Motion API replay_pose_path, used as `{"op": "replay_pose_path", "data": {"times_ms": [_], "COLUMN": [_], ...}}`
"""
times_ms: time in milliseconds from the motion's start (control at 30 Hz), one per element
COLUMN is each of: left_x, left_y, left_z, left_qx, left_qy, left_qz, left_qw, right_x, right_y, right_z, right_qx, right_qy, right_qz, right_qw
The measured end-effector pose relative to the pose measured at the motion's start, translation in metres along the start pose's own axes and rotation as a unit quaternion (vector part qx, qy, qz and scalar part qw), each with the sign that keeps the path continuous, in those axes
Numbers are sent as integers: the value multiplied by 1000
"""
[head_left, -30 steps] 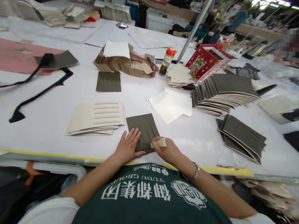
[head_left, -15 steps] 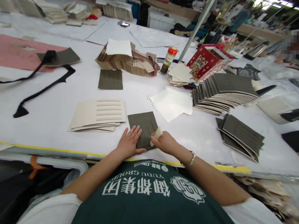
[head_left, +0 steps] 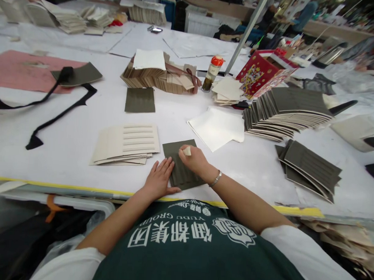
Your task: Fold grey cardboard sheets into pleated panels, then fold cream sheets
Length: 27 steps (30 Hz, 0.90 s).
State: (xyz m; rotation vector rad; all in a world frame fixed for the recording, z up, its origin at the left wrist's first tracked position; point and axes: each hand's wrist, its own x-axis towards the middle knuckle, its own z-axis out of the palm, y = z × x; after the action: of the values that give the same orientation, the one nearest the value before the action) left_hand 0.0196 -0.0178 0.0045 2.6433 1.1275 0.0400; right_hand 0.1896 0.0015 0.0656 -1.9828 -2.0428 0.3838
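Note:
In front of me a dark olive panel (head_left: 185,173) with raised ridges lies flat near the table's front edge. My left hand (head_left: 159,178) is spread with its fingertips resting on the panel's left side. My right hand (head_left: 196,160) is closed around a small cream-coloured flat piece (head_left: 187,150), whose end sticks out of the fist above the panel's upper part. To the left lies a small stack of cream panels (head_left: 126,143) with slots. Another dark panel (head_left: 141,100) lies farther back.
On the right are a fanned stack of dark panels (head_left: 295,107) and a smaller pile (head_left: 311,168). White sheets (head_left: 218,127), a red box (head_left: 264,73), an orange-capped bottle (head_left: 212,74) and a metal pole (head_left: 245,35) stand behind. Black strips (head_left: 61,105) lie left.
My right hand has moved up and left across the dark panel, from its lower right side to its upper part. My left hand stays on the panel. The view has shifted slightly.

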Motion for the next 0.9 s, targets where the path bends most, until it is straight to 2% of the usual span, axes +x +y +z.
{"op": "replay_pose_path", "data": {"times_ms": [133, 200, 233, 300, 400, 467, 533, 600, 700, 767, 833, 900], "left_x": [0, 1, 1, 1, 1, 0, 0, -1, -1, -2, -2, -3], "left_y": [1, 1, 1, 1, 0, 0, -1, 0, -1, -2, -5, -8], "left_z": [1, 1, 1, 1, 3, 5, 7, 7, 5, 2, 1, 0], "left_qx": [-2, -3, -4, -4, -3, -2, -2, -5, -13, -18, -18, -13], "left_qy": [5, 6, 4, -3, -4, 4, 7, 4, -2, -3, -6, -12], "left_qz": [3, 4, 4, 2, 3, 7, 8, 5, 7, 11, 10, 5], "left_qw": [1000, 1000, 1000, 1000, 1000, 1000, 1000, 1000, 1000, 1000, 1000, 1000], "right_x": [-66, -80, -79, -59, -13, 6, 3, -19, -60, -71, -59, -30], "right_y": [6, 7, 7, 6, 2, -3, -5, -4, 0, 2, 0, -5], "right_z": [-5, -7, -8, -9, -7, -5, -4, -4, -7, -9, -9, -7], "right_qx": [55, 47, 32, -3, -33, -29, -12, 7, 45, 80, 76, 30], "right_qy": [-49, -79, -90, -88, -40, -17, -17, -39, -117, -174, -164, -99], "right_qz": [0, 1, 0, -3, -3, 6, 9, 5, 2, 12, 6, -14], "right_qw": [997, 996, 995, 996, 999, 999, 1000, 999, 992, 981, 984, 994]}}
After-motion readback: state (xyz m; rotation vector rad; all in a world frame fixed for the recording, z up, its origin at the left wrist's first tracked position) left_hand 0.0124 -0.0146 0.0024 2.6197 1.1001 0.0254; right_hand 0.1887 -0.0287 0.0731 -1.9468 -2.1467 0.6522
